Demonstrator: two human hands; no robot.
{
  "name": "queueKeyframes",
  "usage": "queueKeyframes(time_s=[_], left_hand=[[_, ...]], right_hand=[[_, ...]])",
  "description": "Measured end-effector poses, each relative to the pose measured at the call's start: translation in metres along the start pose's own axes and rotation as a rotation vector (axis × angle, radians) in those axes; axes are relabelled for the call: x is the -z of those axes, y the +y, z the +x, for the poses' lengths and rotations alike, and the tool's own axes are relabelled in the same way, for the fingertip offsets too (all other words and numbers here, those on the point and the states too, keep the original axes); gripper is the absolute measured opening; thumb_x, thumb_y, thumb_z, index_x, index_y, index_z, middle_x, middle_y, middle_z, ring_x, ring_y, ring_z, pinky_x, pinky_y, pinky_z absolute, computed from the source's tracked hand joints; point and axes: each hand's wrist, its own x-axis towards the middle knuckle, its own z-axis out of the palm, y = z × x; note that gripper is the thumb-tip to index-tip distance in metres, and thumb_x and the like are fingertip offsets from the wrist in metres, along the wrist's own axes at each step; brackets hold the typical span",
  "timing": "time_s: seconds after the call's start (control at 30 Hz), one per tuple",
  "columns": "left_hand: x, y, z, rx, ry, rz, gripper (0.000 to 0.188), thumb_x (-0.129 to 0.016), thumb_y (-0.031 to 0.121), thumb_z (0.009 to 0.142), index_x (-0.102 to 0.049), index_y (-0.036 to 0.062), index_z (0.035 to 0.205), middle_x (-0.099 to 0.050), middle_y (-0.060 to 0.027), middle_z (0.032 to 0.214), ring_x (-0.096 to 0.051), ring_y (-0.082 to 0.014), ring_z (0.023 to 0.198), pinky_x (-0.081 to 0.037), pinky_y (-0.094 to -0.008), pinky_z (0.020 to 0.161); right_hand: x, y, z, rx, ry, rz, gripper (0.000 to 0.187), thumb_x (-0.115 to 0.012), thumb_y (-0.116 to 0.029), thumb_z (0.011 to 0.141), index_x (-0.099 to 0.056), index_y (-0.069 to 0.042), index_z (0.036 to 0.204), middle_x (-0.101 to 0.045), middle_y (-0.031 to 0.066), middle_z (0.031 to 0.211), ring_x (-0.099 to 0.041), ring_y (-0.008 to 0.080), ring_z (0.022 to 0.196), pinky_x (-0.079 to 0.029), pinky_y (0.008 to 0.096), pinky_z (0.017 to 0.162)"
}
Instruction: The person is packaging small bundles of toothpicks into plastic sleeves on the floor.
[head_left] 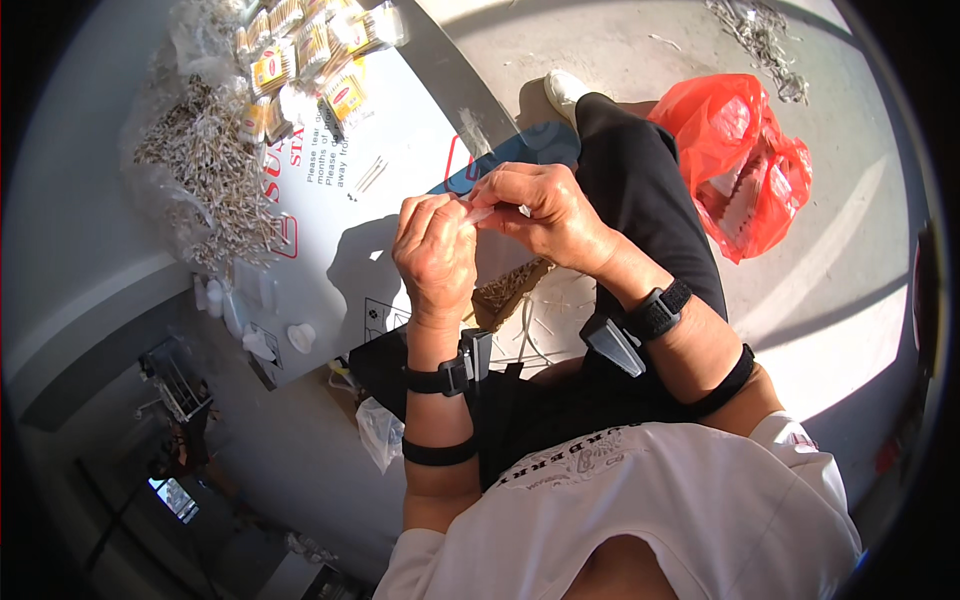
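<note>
My left hand and my right hand meet above the near edge of a white printed surface. Both are closed, fingertips pinched on a small piece of clear plastic film, mostly hidden by the fingers. Left of them lies a large heap of loose cotton swabs on clear plastic. Beyond it are several clear packs of cotton swabs with yellow labels. A few single swabs lie apart on the surface. Below my hands, a brown box holding thin sticks is partly hidden.
A red plastic bag stands open on the floor at right, with pale pieces inside. Scraps lie on the floor at far right. White containers and a white cup-like piece sit at left. A clear bag hangs below.
</note>
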Motion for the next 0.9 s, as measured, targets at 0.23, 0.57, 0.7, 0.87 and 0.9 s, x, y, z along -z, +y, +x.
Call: queueKeyframes(time_s=[0.23, 0.57, 0.7, 0.87, 0.9], left_hand=[[0.009, -0.005, -0.006, 0.14, -0.063, -0.123, 0.036, -0.07, -0.014, 0.063, -0.063, 0.0003, 0.096, -0.066, -0.0095, 0.095, -0.063, -0.0246, 0.09, -0.052, -0.0327, 0.079], [0.007, -0.011, -0.008, 0.09, -0.036, -0.061, 0.031, -0.069, -0.012, 0.065, -0.063, 0.0, 0.093, -0.067, -0.0098, 0.091, -0.063, -0.025, 0.087, -0.052, -0.0328, 0.078], [0.01, -0.01, -0.008, 0.166, -0.041, -0.095, 0.034, -0.07, -0.012, 0.063, -0.063, -0.0005, 0.094, -0.067, -0.0122, 0.093, -0.064, -0.0297, 0.088, -0.054, -0.0367, 0.077], [0.015, -0.003, -0.005, 0.258, -0.053, -0.197, 0.032, -0.073, -0.011, 0.065, -0.065, -0.0004, 0.095, -0.067, -0.0115, 0.093, -0.065, -0.0256, 0.087, -0.054, -0.033, 0.076], [0.015, -0.003, -0.005, 0.294, -0.046, -0.233, 0.03, -0.075, -0.01, 0.067, -0.067, -0.0004, 0.094, -0.068, -0.0109, 0.092, -0.065, -0.0233, 0.086, -0.054, -0.0314, 0.076]], right_hand=[[0.0, -0.004, -0.002, 0.013, -0.014, -0.062, 0.029, -0.073, 0.007, 0.073, -0.068, -0.002, 0.1, -0.066, 0.0099, 0.096, -0.067, 0.0246, 0.087, -0.055, 0.0311, 0.073], [-0.006, 0.004, 0.001, 0.218, -0.007, -0.234, 0.029, -0.074, 0.0, 0.074, -0.067, -0.002, 0.101, -0.064, 0.0122, 0.096, -0.065, 0.0314, 0.086, -0.054, 0.0364, 0.072], [-0.007, -0.001, 0.001, 0.152, 0.015, -0.2, 0.03, -0.075, -0.002, 0.073, -0.067, -0.002, 0.102, -0.064, 0.0118, 0.096, -0.065, 0.0308, 0.086, -0.054, 0.036, 0.071], [-0.006, -0.003, 0.001, 0.154, 0.071, -0.118, 0.023, -0.074, -0.002, 0.076, -0.069, -0.002, 0.098, -0.063, 0.0108, 0.09, -0.065, 0.0278, 0.081, -0.053, 0.0346, 0.067], [-0.005, -0.003, 0.001, 0.122, 0.059, -0.089, 0.023, -0.074, -0.003, 0.077, -0.07, -0.002, 0.1, -0.063, 0.0104, 0.093, -0.066, 0.0258, 0.083, -0.054, 0.0323, 0.07]])
